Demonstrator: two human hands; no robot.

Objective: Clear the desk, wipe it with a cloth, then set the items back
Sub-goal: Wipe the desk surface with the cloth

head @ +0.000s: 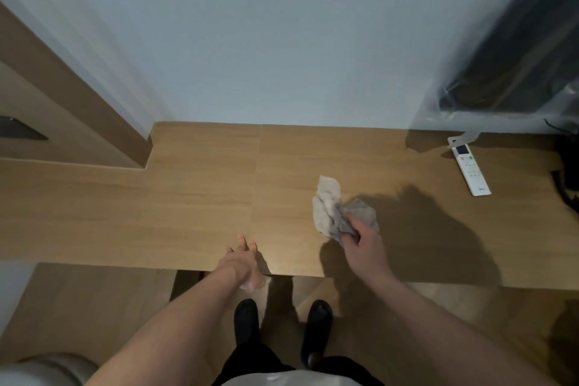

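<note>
A light wooden desk (194,197) runs along the wall in front of me. My right hand (365,247) grips a crumpled grey cloth (335,210), which lies bunched on the desk right of centre. My left hand (244,263) rests at the desk's front edge with straight fingers on the top and the thumb hanging over the edge; it holds nothing. A white remote control (470,168) lies on the desk at the far right.
A dark screen wrapped in clear plastic (517,66) stands at the back right. Dark cables (568,172) lie at the right edge. A wooden panel (62,122) juts in at the left. A pale rounded object (40,370) sits at bottom left.
</note>
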